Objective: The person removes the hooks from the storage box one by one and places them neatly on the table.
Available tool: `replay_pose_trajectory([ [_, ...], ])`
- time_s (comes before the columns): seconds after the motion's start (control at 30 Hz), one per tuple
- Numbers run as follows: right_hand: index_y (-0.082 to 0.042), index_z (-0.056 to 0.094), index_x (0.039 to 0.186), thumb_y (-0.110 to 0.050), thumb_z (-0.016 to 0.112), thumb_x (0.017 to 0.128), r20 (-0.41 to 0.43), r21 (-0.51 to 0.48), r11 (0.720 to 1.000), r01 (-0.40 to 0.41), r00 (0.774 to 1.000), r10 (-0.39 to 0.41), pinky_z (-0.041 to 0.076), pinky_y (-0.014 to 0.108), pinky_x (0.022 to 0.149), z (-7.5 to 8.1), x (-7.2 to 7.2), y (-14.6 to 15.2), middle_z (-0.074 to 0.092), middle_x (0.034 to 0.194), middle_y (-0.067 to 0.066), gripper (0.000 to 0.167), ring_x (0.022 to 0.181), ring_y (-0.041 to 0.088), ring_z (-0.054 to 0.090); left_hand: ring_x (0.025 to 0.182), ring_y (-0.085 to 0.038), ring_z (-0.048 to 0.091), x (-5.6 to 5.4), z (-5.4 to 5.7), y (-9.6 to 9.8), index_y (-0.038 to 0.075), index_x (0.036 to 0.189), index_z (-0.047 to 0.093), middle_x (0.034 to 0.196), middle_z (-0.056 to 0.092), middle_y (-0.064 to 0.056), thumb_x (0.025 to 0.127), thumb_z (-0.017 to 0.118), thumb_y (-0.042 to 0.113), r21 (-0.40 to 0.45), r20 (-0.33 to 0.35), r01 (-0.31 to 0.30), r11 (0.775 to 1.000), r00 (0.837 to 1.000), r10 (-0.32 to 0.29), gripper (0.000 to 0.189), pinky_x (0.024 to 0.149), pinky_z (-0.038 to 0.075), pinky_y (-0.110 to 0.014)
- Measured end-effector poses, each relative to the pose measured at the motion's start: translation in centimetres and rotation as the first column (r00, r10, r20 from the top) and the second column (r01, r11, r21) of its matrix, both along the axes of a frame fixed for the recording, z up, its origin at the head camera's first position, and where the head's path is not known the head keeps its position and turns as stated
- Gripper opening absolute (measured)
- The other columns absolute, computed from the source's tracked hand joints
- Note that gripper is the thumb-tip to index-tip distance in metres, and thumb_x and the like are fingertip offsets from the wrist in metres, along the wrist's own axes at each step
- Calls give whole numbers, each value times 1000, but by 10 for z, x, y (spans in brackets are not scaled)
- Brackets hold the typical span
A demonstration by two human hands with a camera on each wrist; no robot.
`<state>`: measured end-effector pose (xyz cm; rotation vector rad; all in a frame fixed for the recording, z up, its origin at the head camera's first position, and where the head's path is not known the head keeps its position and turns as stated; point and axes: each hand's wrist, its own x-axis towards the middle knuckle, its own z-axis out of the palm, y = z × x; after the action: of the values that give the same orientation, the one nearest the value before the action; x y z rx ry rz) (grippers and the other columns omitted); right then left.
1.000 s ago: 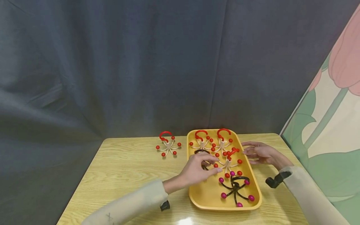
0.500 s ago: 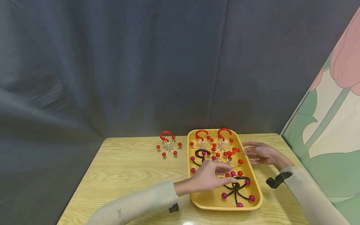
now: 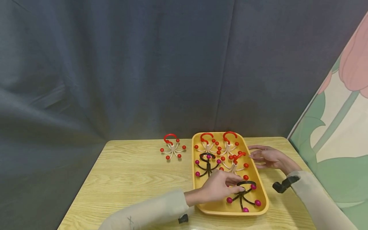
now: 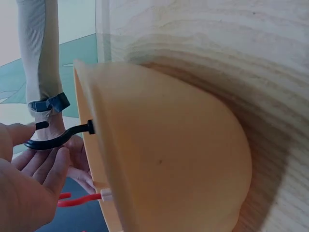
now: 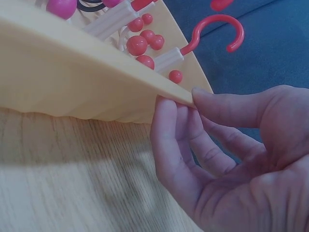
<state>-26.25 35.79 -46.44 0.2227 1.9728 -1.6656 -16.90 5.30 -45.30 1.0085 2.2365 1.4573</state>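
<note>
Right fingers (image 5: 164,123) pinch the tray (image 3: 230,213) of five hangers (image 3: 209,166), left fingers (image 4: 59,169) half-circle a black hook (image 4: 50,144), grip unclear, with one red hanger (image 3: 172,147) still outside

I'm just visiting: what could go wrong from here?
The left grip is at the nearest black hook; lifting it might snag the red hook just beyond it in the tray. The right grip pinches the yellow tray by its rim; a tug there could shift it and jostle everything inside.
</note>
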Motion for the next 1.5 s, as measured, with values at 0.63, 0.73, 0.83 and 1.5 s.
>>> replay_pose_trajectory([
  [0.63, -5, 42, 154, -13, 65, 104, 8, -10, 1000, 2, 1000, -2, 66, 40, 86, 0, -1, 0, 73, 106, -2, 56, 97, 17, 74, 91, 12, 71, 1, -3, 7, 6, 120, 79, 111, 82, -6, 100, 73, 12, -5, -70, -28, 1000, 997, 27, 22, 76, 55, -6],
  [0.73, -5, 42, 155, -13, 65, 104, 6, -14, 1000, 0, 1000, 0, 66, 40, 86, 0, -1, 0, 74, 107, -2, 56, 97, 17, 74, 90, 11, 71, 2, -3, 8, 7, 120, 79, 111, 82, -6, 100, 73, 13, -25, -81, -38, 999, 996, 36, 22, 76, 54, -5],
  [0.83, -4, 41, 155, -13, 64, 104, 4, -15, 1000, 1, 1000, -1, 66, 39, 85, 1, 0, 0, 73, 107, -1, 56, 97, 17, 74, 88, 12, 71, 3, -2, 9, 9, 119, 80, 111, 83, -2, 100, 73, 15, -41, -76, -56, 998, 996, 53, 21, 75, 54, -5],
  [1.5, -4, 37, 158, -14, 66, 104, 7, -28, 1000, -2, 1000, 2, 65, 41, 89, -2, 0, 3, 72, 109, 0, 62, 99, 17, 75, 87, 3, 75, 2, 44, 3, 11, 114, 82, 106, 83, 0, 98, 76, 19, 39, -21, -204, 978, 979, 205, 19, 73, 56, -10],
])
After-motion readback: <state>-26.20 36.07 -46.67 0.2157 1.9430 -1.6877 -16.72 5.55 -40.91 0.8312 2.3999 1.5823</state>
